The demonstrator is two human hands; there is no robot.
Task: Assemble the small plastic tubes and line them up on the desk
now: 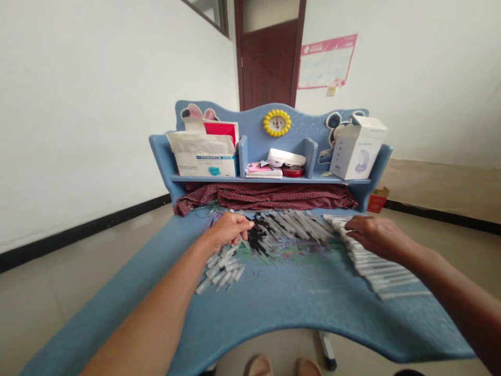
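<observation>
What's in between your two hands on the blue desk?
In the head view, a loose heap of clear plastic tubes with black tips lies between your left hand and your right hand, on the blue desk.

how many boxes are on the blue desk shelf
2: an open white carton with a blue label, holding papers, in the shelf's left section, and a white product box tilted at the right end. Others may be hidden behind them.

The left hand [230,231] and right hand [376,237] reach forward palm-down, both loosely curled.
</observation>
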